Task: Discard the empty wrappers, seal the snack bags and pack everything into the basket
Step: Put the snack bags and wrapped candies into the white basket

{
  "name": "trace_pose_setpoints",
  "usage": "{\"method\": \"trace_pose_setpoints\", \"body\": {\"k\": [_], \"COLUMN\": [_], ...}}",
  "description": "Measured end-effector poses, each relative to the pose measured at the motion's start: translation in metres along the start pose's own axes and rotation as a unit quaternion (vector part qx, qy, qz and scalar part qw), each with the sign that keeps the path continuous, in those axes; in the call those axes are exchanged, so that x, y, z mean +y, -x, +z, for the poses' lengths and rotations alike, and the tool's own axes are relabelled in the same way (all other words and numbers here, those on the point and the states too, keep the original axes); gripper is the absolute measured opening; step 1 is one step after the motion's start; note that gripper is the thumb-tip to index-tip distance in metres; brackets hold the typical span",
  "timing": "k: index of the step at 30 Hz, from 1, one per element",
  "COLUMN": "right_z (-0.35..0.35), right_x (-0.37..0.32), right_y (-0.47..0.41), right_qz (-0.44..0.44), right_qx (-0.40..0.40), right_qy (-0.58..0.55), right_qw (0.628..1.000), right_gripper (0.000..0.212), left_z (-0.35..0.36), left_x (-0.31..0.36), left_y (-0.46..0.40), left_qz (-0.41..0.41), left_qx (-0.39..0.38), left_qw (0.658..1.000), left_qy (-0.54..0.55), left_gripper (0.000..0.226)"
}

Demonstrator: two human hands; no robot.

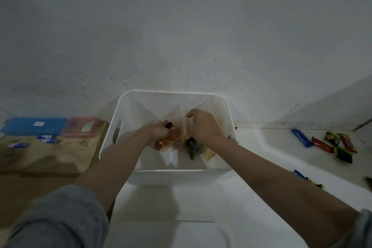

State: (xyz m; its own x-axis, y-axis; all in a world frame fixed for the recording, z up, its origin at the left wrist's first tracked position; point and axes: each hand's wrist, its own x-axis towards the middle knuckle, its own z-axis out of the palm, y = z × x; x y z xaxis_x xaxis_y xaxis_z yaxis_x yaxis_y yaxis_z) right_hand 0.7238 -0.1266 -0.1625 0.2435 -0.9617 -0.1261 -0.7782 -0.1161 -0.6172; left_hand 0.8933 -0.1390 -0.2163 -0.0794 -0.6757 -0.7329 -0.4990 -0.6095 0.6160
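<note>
I see both hands down inside the white basket (128, 106), which stands on the white bench (261, 147) against the far wall. My left hand (159, 134) is in the left half of the basket, its grip curled round the top of an orange snack bag (170, 139); a small dark clip or tie (169, 125) shows just above the fingers, though I cannot tell exactly what it is. My right hand (203, 125) is beside it to the right, fingers curled and pinching the clear upper edge of a plastic bag (219, 115) that rises toward the far right corner of the basket. Below that hand, on the basket floor, lie a dark grey packet (193, 147) and a pale yellow packet (208, 153), touching one another.

On the bench to the right of the basket, well apart from it, lies a loose cluster of wrapped snacks: a blue bar (302, 138), a red bar (323, 145), a green and black packet (332, 139) and another red one (347, 143). Nearer to me at the right edge a few more wrappers (308, 179) show partly behind my right forearm.

To the left, on a wooden surface (50, 157), sit a blue box (34, 126), a pink translucent box (84, 128) and some small blue and white wrappers (47, 138).
</note>
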Motion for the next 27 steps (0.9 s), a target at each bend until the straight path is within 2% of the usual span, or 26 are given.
{"method": "trace_pose_setpoints", "body": {"k": [3, 6, 8, 11, 14, 20, 24, 27], "right_z": [-0.003, -0.004, -0.007, -0.016, -0.03, -0.068, -0.098, -0.115], "right_x": [0.001, -0.001, 0.0, 0.004, 0.009, 0.028, 0.07, 0.118], "right_y": [0.01, 0.031, 0.047, 0.071, 0.095, 0.153, 0.207, 0.249], "right_qz": [-0.003, -0.023, -0.042, -0.065, -0.066, -0.004, 0.036, 0.085], "right_qx": [0.0, 0.012, 0.034, 0.08, 0.099, 0.143, 0.192, 0.222], "right_qy": [-0.012, -0.027, -0.042, -0.044, -0.032, -0.076, -0.102, -0.113], "right_qw": [1.0, 0.999, 0.998, 0.994, 0.992, 0.987, 0.975, 0.965], "right_gripper": [0.056, 0.054, 0.047, 0.037, 0.041, 0.047, 0.042, 0.042], "left_z": [0.008, 0.011, 0.014, 0.025, 0.044, 0.104, 0.179, 0.257], "left_x": [0.004, 0.007, 0.011, 0.022, 0.035, 0.062, 0.071, 0.064], "left_y": [0.003, 0.003, 0.007, 0.027, 0.058, 0.124, 0.16, 0.176], "left_qz": [-0.027, -0.029, -0.036, -0.028, 0.014, 0.14, 0.225, 0.293], "left_qx": [0.003, 0.041, 0.08, 0.125, 0.167, 0.23, 0.302, 0.285], "left_qw": [1.0, 0.999, 0.996, 0.992, 0.985, 0.961, 0.919, 0.903], "left_qy": [-0.016, -0.009, -0.002, -0.016, -0.044, -0.07, -0.116, -0.134], "left_gripper": [0.026, 0.063, 0.074, 0.06, 0.054, 0.052, 0.046, 0.042]}}
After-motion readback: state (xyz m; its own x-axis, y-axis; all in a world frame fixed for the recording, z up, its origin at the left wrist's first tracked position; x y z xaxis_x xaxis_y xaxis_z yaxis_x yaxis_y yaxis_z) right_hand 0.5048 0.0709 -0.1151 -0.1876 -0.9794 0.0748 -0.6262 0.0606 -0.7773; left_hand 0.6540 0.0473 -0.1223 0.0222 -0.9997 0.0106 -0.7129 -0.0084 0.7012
